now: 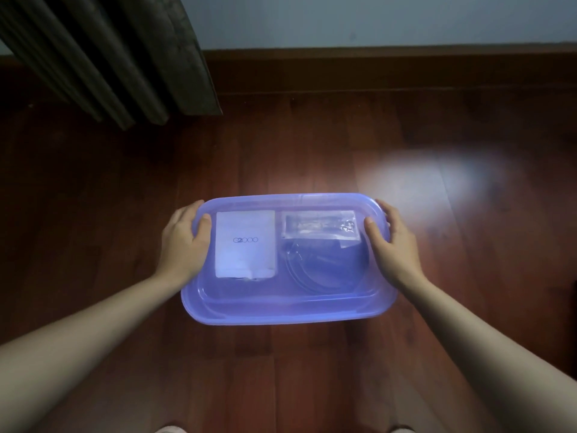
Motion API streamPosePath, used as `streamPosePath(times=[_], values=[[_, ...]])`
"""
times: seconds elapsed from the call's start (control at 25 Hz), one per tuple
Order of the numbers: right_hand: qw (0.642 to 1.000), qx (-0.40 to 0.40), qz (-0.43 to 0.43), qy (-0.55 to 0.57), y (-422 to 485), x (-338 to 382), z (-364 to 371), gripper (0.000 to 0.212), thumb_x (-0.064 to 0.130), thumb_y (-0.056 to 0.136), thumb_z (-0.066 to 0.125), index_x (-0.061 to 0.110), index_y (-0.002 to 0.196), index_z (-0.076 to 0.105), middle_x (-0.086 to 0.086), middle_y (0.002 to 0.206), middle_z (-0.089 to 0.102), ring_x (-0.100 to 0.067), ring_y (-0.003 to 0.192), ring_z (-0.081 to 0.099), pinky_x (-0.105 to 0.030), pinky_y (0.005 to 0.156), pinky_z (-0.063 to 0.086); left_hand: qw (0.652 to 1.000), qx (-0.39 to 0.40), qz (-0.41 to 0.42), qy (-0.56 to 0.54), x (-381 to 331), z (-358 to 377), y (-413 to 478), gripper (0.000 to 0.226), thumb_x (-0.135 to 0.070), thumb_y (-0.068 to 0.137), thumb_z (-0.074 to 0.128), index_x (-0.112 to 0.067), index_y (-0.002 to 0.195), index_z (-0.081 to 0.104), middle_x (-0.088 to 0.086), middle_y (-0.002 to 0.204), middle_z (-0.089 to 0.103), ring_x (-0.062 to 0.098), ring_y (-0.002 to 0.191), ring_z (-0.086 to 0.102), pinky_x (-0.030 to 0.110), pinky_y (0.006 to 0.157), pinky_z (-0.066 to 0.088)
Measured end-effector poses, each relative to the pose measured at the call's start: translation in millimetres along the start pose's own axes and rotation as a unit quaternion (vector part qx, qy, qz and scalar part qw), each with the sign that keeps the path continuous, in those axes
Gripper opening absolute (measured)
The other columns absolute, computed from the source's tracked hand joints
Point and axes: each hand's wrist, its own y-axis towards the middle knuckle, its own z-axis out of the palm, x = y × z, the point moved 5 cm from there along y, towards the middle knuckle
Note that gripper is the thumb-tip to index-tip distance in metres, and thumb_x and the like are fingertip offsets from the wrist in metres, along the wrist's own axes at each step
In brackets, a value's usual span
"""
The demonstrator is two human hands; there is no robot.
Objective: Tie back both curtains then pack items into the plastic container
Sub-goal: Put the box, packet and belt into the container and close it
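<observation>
A translucent purple rectangular plastic container point(288, 310) sits on a dark reddish-brown wooden floor point(93, 214), its matching purple lid point(290, 295) lying over the top. The left hand point(184, 242) grips the left short edge, thumb resting on the lid, and the right hand point(393, 242) grips the right short edge the same way. Through the lid show a flat white packet printed "G2000" point(246, 243), a clear plastic pouch point(318, 225) beside it, and coiled clear tubing point(324, 267) below the pouch. A dark pleated curtain point(103, 57) hangs at upper left, before a pale wall point(374, 20).
</observation>
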Motion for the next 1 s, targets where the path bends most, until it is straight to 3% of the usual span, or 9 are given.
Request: streamPosePath(times=[0.12, 0.28, 0.4, 0.48, 0.64, 0.72, 0.84, 0.92, 1.0], values=[[0.996, -0.051, -0.007, -0.069, -3, 3, -3, 0.047, 0.04, 0.09, 0.053, 0.03, 0.133, 0.04, 0.009, 0.128, 0.058, -0.018, 0.113, 0.058, -0.035, 0.094, 0.043, 0.998, 0.032, -0.044, -0.018, 3, 2, -2, 0.043, -0.027, 0.099, 0.039, -0.019, 0.141, 0.041, 0.009, 0.142, 0.049, 0.031, 0.13, 0.044, 0.036, 0.106, 0.034], [0.992, -0.096, -0.023, -0.084, -9, 10, -9, 0.041, 0.042, 0.092, 0.047, 0.024, 0.129, 0.041, 0.01, 0.123, 0.058, -0.015, 0.105, 0.06, -0.029, 0.08, 0.037, 0.995, 0.048, -0.076, 0.033, 3, 1, -2, 0.041, -0.037, 0.098, 0.034, -0.03, 0.139, 0.036, 0.009, 0.135, 0.052, 0.036, 0.121, 0.049, 0.04, 0.098, 0.038], [0.998, 0.024, 0.058, 0.019, 0, -3, 3, 0.047, 0.048, 0.095, 0.042, 0.024, 0.135, 0.038, 0.005, 0.131, 0.051, -0.015, 0.116, 0.052, -0.027, 0.091, 0.034, 0.979, 0.092, -0.133, -0.122, 7, 5, -1, 0.044, -0.045, 0.099, 0.032, -0.024, 0.135, 0.045, 0.003, 0.129, 0.056, 0.027, 0.123, 0.051, 0.032, 0.098, 0.037], [0.985, 0.084, 0.1, 0.114, 6, -11, 11, 0.029, 0.046, 0.096, 0.04, 0.028, 0.114, 0.053, 0.01, 0.116, 0.058, -0.014, 0.111, 0.054, -0.027, 0.09, 0.038, 0.953, 0.117, -0.157, -0.232, 12, 10, 5, 0.046, -0.046, 0.098, 0.037, -0.015, 0.128, 0.053, 0.004, 0.123, 0.06, 0.024, 0.118, 0.056, 0.037, 0.103, 0.041], [0.979, 0.072, 0.096, 0.163, 13, -13, 12, 0.024, 0.045, 0.095, 0.045, 0.027, 0.088, 0.059, 0.011, 0.091, 0.062, -0.011, 0.083, 0.06, -0.031, 0.076, 0.049, 0.966, 0.093, -0.149, -0.19, 20, 9, 13, 0.046, -0.048, 0.096, 0.041, -0.009, 0.109, 0.062, 0.013, 0.11, 0.066, 0.03, 0.104, 0.062, 0.046, 0.094, 0.048], [0.983, 0.06, 0.082, 0.156, 14, -16, 12, 0.023, 0.042, 0.095, 0.046, 0.024, 0.091, 0.06, 0.006, 0.092, 0.063, -0.011, 0.081, 0.06, -0.029, 0.072, 0.049, 0.968, 0.09, -0.137, -0.191, 18, 9, 14, 0.047, -0.049, 0.095, 0.041, -0.008, 0.106, 0.063, 0.015, 0.107, 0.067, 0.03, 0.099, 0.063, 0.048, 0.092, 0.048], [0.986, 0.066, 0.082, 0.131, 13, -17, 10, 0.028, 0.053, 0.092, 0.044, 0.032, 0.104, 0.057, 0.01, 0.102, 0.063, -0.016, 0.099, 0.06, -0.037, 0.091, 0.049, 0.958, 0.109, -0.15, -0.22, 23, 10, 15, 0.056, -0.061, 0.087, 0.047, -0.013, 0.11, 0.062, 0.012, 0.112, 0.067, 0.029, 0.104, 0.063, 0.051, 0.096, 0.048], [0.987, 0.09, 0.104, 0.08, 10, -17, 7, 0.054, 0.064, 0.088, 0.038, 0.032, 0.131, 0.043, 0.009, 0.126, 0.054, -0.021, 0.122, 0.05, -0.039, 0.105, 0.037, 0.943, 0.118, -0.19, -0.245, 37, 10, 9, 0.085, -0.082, 0.067, 0.052, -0.018, 0.122, 0.055, 0.008, 0.119, 0.064, 0.026, 0.107, 0.063, 0.05, 0.094, 0.05], [0.983, 0.095, 0.147, 0.054, 3, -25, 3, 0.078, 0.073, 0.084, 0.033, 0.026, 0.146, 0.025, 0.002, 0.146, 0.039, -0.024, 0.134, 0.038, -0.04, 0.111, 0.029, 0.924, 0.119, -0.238, -0.274, 44, 5, -14, 0.089, -0.084, 0.062, 0.056, -0.019, 0.123, 0.052, 0.004, 0.113, 0.065, 0.022, 0.097, 0.065, 0.041, 0.081, 0.055]])
